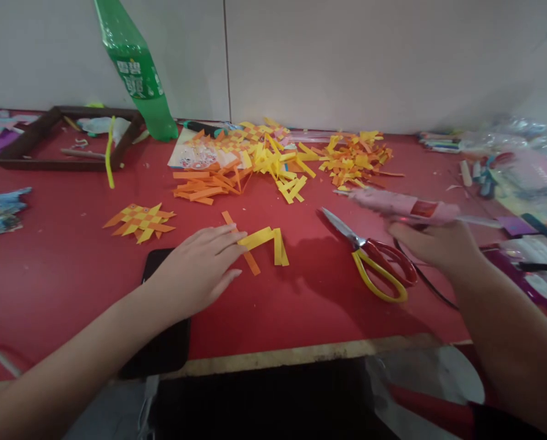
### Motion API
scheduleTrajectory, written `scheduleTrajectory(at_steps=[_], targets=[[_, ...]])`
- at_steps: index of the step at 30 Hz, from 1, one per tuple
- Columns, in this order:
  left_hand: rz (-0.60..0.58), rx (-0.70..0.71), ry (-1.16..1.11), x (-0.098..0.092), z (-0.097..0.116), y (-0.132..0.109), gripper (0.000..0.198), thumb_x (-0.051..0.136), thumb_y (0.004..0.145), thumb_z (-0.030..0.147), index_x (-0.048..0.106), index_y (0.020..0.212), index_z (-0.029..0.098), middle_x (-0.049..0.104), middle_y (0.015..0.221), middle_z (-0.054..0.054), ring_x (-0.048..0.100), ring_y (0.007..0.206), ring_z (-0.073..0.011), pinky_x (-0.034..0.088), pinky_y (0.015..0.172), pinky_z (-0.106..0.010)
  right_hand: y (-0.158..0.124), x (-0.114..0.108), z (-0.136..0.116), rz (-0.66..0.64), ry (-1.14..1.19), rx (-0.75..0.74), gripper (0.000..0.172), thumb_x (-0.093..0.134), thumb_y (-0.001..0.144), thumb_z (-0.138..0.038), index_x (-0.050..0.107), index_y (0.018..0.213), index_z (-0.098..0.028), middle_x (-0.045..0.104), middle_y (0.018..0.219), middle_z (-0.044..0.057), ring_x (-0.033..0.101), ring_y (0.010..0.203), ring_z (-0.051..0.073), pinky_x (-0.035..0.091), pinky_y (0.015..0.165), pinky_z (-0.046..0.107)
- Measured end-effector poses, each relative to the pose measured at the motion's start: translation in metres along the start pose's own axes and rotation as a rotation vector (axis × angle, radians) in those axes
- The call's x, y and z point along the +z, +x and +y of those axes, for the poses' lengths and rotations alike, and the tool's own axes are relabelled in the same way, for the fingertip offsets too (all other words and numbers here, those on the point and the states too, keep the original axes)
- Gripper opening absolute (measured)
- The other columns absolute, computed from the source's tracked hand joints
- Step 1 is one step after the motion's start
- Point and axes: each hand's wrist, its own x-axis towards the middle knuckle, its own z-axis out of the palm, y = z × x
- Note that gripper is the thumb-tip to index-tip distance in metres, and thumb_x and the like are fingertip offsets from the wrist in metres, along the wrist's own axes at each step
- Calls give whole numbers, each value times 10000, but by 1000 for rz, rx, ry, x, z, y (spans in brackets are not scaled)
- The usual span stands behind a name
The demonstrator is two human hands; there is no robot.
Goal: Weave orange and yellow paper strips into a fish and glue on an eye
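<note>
My left hand [197, 266] lies over the red tabletop with fingers stretched out, fingertips touching two crossed paper strips. One is an orange strip [251, 263], partly hidden by the fingers; the other is a folded yellow strip [258, 238] with its end bent down to the right. My right hand [442, 247] is wrapped round a pink hot glue gun [378, 200], whose nozzle points left. Below the glue gun lie scissors [359, 241] with one red and one yellow handle. A woven orange and yellow paper fish [140, 221] rests left of my left hand.
Piles of orange strips [209, 183] and yellow strips [273, 159] lie at the back. A green bottle [140, 79] stands by a dark frame [48, 164]. A black phone [167, 348] is under my left forearm. Pens and plastic bags [497, 143] clutter the right.
</note>
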Motion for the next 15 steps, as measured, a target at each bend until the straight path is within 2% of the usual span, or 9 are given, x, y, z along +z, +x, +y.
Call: scheduleTrajectory(at_steps=[3, 6, 8, 11, 15], targets=[[-49, 14, -48, 13, -9, -7, 403, 471, 984, 347, 561, 1360, 232, 550, 1456, -113, 454, 1382, -321, 344, 1135, -537, -8, 14, -34, -278, 317, -108, 231, 598, 805, -113, 773, 826, -263, 746, 792, 77, 714, 791, 205, 549, 677, 298], [-25, 26, -14, 15, -3, -16, 417, 490, 979, 381, 596, 1338, 199, 587, 1389, -160, 507, 1311, -346, 385, 1103, -548, -20, 27, -59, -394, 380, -118, 296, 561, 810, -87, 753, 924, -282, 747, 836, 34, 711, 826, 201, 569, 771, 327], [0, 47, 55, 14, 7, -24, 455, 537, 951, 429, 627, 1307, 160, 608, 1312, -195, 535, 1233, -383, 411, 1061, -580, -27, 29, -71, -441, 367, -119, 305, 542, 772, -72, 730, 913, -266, 726, 794, 8, 690, 757, 184, 566, 734, 317], [37, 83, 119, 12, 21, -35, 494, 576, 932, 445, 620, 1313, 135, 625, 1243, -188, 540, 1155, -382, 432, 1020, -584, -29, 26, -86, -517, 313, -81, 234, 511, 700, -69, 660, 795, -222, 650, 686, -12, 602, 615, 147, 493, 592, 271], [112, 121, 121, 14, 26, -42, 528, 564, 940, 470, 605, 1311, 96, 634, 1303, -150, 505, 1162, -367, 387, 1041, -566, -19, 27, -100, -573, 200, -53, 106, 483, 662, -106, 518, 664, -206, 530, 603, -29, 484, 538, 116, 349, 516, 256]])
